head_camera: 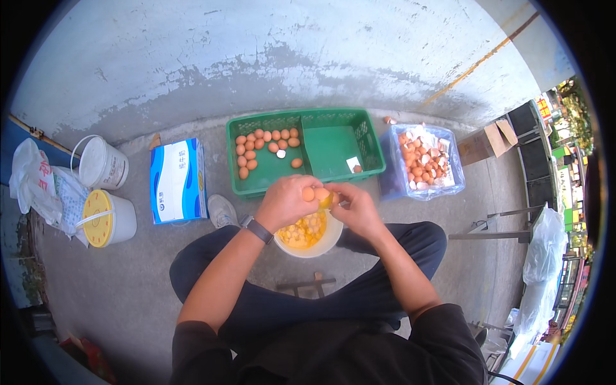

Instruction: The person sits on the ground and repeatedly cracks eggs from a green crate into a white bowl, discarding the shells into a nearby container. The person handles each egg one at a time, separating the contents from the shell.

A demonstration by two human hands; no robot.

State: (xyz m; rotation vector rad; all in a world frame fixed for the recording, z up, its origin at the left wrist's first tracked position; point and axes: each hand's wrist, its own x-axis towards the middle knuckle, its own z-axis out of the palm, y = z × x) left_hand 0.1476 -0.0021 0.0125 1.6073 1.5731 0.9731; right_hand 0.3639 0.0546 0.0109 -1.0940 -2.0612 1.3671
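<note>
My left hand (290, 202) is closed around brown eggs (308, 194), one of them cracked, over a white bucket (333, 237). My right hand (355, 208) meets it there and grips part of the cracked shell. Yellow raw egg (327, 200) hangs between the hands. Many yolks (303, 232) lie in the bucket below. Just beyond is a green plastic crate (308, 113) with a divider; whole brown eggs (259, 144) fill part of its left side, with a white shell piece among them. In the right compartment a brown shell (357, 169) lies near a white paper.
A box lined with a blue plastic bag (391, 166) holds many broken shells, right of the crate. Left are a blue and white carton (177, 180), a lidded white bucket (113, 166) and a yellow-lidded bucket (98, 216). An open cardboard box (481, 144) stands at the right by the wall.
</note>
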